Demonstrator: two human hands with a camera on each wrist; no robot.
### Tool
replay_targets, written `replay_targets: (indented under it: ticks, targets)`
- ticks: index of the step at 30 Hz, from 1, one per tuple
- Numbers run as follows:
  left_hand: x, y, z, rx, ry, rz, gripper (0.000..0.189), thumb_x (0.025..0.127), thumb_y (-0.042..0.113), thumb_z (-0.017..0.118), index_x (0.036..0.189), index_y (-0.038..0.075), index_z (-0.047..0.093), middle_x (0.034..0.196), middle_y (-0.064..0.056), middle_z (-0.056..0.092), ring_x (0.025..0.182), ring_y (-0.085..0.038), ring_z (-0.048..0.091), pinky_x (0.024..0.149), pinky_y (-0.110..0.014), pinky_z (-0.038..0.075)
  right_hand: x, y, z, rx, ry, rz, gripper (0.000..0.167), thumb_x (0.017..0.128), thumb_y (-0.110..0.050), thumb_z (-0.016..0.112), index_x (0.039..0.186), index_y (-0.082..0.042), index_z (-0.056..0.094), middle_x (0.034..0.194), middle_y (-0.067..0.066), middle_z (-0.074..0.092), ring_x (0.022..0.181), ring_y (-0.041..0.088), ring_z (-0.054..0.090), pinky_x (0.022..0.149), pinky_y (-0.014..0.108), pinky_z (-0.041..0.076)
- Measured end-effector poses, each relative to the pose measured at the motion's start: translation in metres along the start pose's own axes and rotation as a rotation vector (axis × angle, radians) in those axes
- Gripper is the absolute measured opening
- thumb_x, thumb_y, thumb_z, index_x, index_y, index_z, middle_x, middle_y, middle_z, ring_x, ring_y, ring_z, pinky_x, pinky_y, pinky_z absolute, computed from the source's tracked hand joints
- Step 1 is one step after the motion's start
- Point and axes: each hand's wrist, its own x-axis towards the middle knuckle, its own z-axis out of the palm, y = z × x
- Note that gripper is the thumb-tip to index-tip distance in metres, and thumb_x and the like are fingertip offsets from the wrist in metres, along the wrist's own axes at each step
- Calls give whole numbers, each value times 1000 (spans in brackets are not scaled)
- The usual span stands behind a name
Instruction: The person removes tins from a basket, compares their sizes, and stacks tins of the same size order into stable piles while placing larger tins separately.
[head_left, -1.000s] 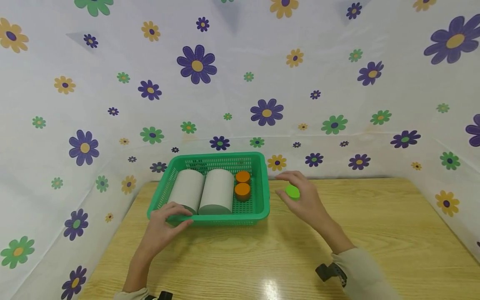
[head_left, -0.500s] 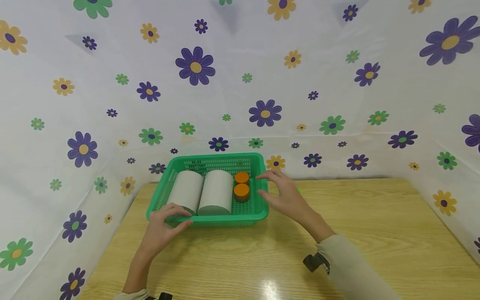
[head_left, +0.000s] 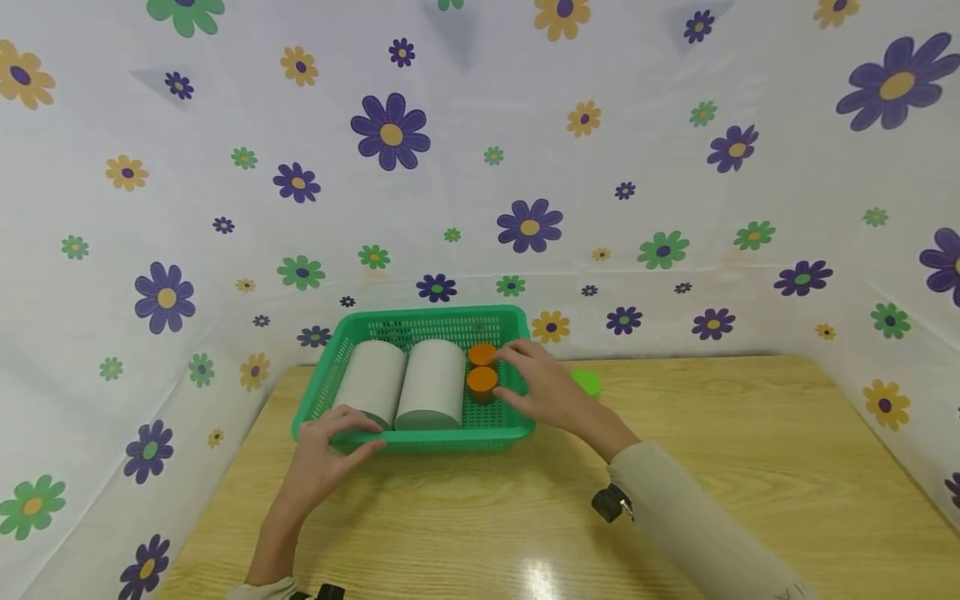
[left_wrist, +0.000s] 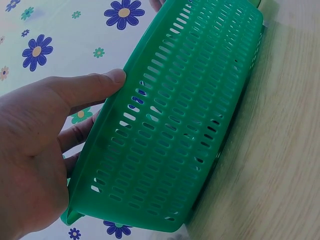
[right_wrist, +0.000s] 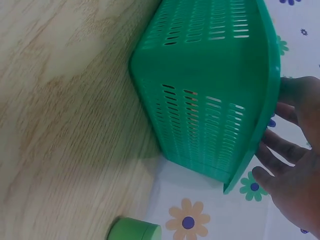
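A green plastic basket (head_left: 450, 437) stands on the table with two large white cylinders (head_left: 431, 383) lying side by side in it. To their right are two small orange-topped round containers (head_left: 482, 380), one behind the other. My left hand (head_left: 322, 454) holds the basket's front rim near its left corner; in the left wrist view the thumb lies outside and the fingers pass behind the rim. My right hand (head_left: 551, 390) reaches over the right rim, thumb and fingers apart beside the orange-topped containers. Whether its fingertips touch them I cannot tell.
A small bright-green round container (head_left: 588, 382) stands on the wooden table (head_left: 720, 467), right of the basket and partly behind my right hand. A white cloth with printed flowers (head_left: 645, 167) hangs behind the table and along its sides.
My right hand has moved left, away from the bright-green container and over the basket's right rim to the orange-topped containers. The left hand has stayed on the rim.
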Motion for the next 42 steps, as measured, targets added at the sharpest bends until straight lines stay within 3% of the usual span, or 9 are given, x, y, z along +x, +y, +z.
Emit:
replay_targets:
  ticks: [11,19,27,32,42]
  targets:
    - [-1,-3,0,14,-12,0,19,80,8,88,95,14,77,94,8,71,90,-12,68,87,-19,44,20,0,12,-116,-162,-40,34,93,-17,78,125,-8,70,125,12,61,111,29,59,92,41,52]
    - [2,-3,-1,21,-9,0,21,79,7,89,94,17,77,94,10,71,91,-11,67,90,-25,38,32,3,20,-210,-253,-34,42,91,-20,81,129,-8,67,127,16,62,113,33,58,99,46,47]
    - [2,-1,-1,6,-16,2,20,79,5,89,94,13,77,93,6,72,89,-14,68,88,-21,43,45,10,35,-352,-355,-52,48,93,-26,78,136,-14,62,129,15,61,116,34,57,109,52,39]
    - [2,0,-1,16,-14,23,20,79,7,89,94,14,77,93,7,71,88,-13,68,85,-19,44,50,10,37,-394,-389,-31,50,93,-30,78,137,-15,60,132,17,61,121,36,57,109,54,39]
    - [1,-3,-1,24,-16,-3,22,80,8,89,94,18,77,93,10,71,89,-11,68,86,-21,43,60,8,42,-483,-473,12,50,96,-35,74,140,-19,58,133,16,61,122,34,57,107,52,42]
